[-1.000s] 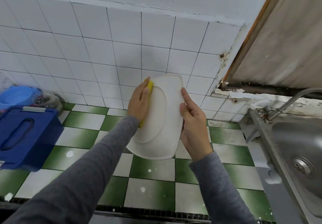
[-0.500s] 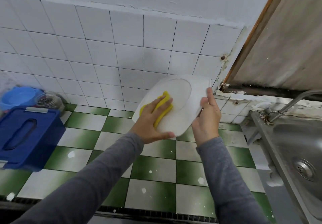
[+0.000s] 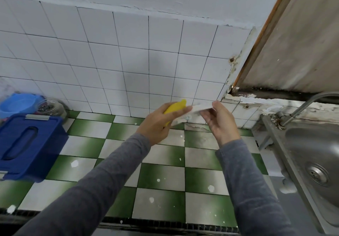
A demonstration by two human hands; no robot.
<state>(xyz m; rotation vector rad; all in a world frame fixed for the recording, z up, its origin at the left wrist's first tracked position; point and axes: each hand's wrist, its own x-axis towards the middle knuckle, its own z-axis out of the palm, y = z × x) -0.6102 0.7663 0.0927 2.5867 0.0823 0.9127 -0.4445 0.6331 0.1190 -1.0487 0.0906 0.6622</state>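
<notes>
over green-checked counter (image 3: 161,177), both hands pinch white plate (image 3: 199,108), left holding sponge (image 3: 176,106).

Both arms w/ long plain grey sleeves (image 3: 102,186) to wrists, hands bare.

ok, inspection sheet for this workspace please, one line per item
Surface: green-and-white tiled counter, white specks on it.
Job's things: white plate, edge-on and blurred, held above the counter; yellow sponge against it.
Clutter: blue lidded box, blue bowl, glass jar, all at left.
Grippers: left hand grips the sponge; right hand pinches the plate's rim.
Cables: nothing seen.
Surroundings: white tiled wall; steel sink and tap at right.
</notes>
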